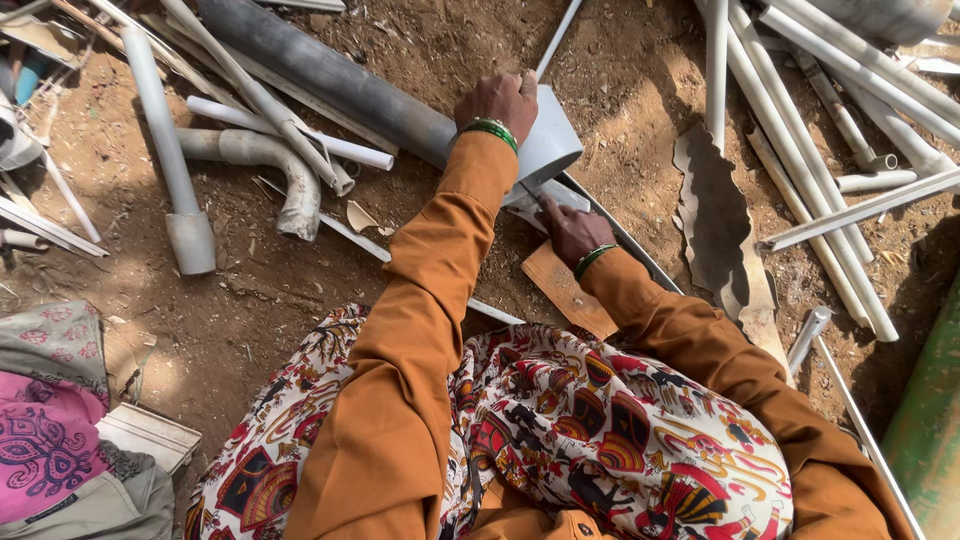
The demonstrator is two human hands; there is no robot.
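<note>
Grey plastic is what both hands work on: a short, wide pipe socket of pale grey plastic [548, 140] lies on the reddish dirt ground [620, 70], joined to a long dark grey pipe [330, 72] that runs off toward ten o'clock. The left hand [497, 103] is closed over the socket's top from eleven o'clock, fingers curled around it, seemingly to pin it steady. The right hand [570, 230], at five o'clock from the socket, is clenched around a thin dark tool [530, 192] whose tip meets the socket's lower edge; what kind of tool I cannot tell. A flat brown wooden board [565, 290] lies just under that hand. Loose white plastic pipes [800, 130] lie scattered at two o'clock, well apart.
</note>
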